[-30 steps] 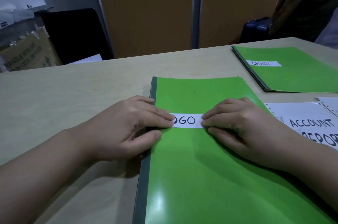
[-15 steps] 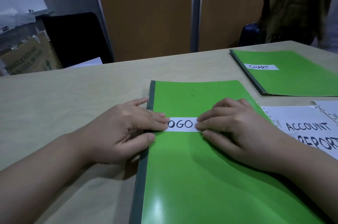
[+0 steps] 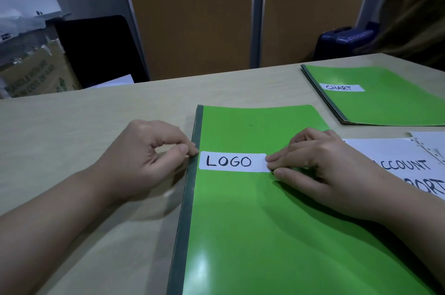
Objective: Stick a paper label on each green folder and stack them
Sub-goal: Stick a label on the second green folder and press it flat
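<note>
- Left hand [image 3: 149,159] has slid off the white label [image 3: 232,161], so the whole word LOGO shows now.
- Closest to the person, the big green folder [image 3: 265,234] lies flat on the tan table [image 3: 84,126], with its dark spine [image 3: 185,198] on the left.
- The label lies flat on this folder's cover, just beside the spine.
- The left hand is curled up, and its thumb and first finger meet at the edge of the spine. I cannot tell if they pinch anything.
- The right hand [image 3: 322,169] rests on the folder with its fingers mostly straight, and the fingertips press down on the right end of the label.
- To the right, a white sheet [image 3: 395,157] with big black letters lies just beside the folder.
- Farther back on the right, a second green folder [image 3: 390,104] lies flat with a CHART label [image 3: 341,87] on it, apart from the first one.
- Past the table stand a cardboard box [image 3: 36,77], a black chair [image 3: 101,49] and a blue case [image 3: 344,39].
</note>
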